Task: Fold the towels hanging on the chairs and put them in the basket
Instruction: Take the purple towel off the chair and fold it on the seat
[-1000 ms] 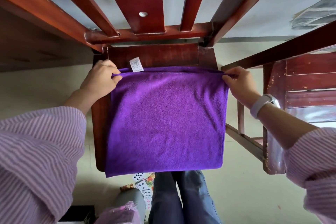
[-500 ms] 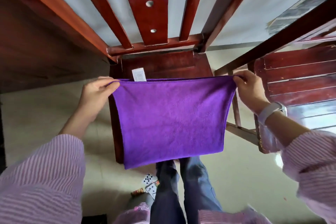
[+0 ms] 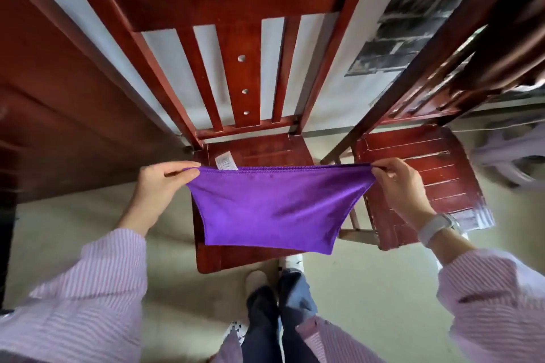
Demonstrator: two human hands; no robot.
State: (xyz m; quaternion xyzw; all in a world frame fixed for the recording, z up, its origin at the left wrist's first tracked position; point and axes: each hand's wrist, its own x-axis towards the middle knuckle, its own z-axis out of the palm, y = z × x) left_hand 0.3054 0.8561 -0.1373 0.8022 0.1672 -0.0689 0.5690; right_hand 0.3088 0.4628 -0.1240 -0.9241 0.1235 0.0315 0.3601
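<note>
A purple towel (image 3: 271,209) hangs in the air, folded double, above the seat of a red-brown wooden chair (image 3: 253,153). My left hand (image 3: 160,186) pinches its upper left corner. My right hand (image 3: 398,183) pinches the upper right corner, so the top edge is stretched taut between them. A white label (image 3: 225,161) sticks up from the top edge near the left hand. The towel's lower edge sags free. No basket is in view.
A second slatted wooden chair (image 3: 418,174) stands right of the first. A dark wooden panel (image 3: 59,115) fills the left side. My legs and shoes (image 3: 277,289) stand on the beige floor just before the chair. Playing cards (image 3: 234,330) lie by my feet.
Both hands have lifted the towel off the chair seat and pulled it taut in the air. The view has tilted up, showing more of the chair back.
</note>
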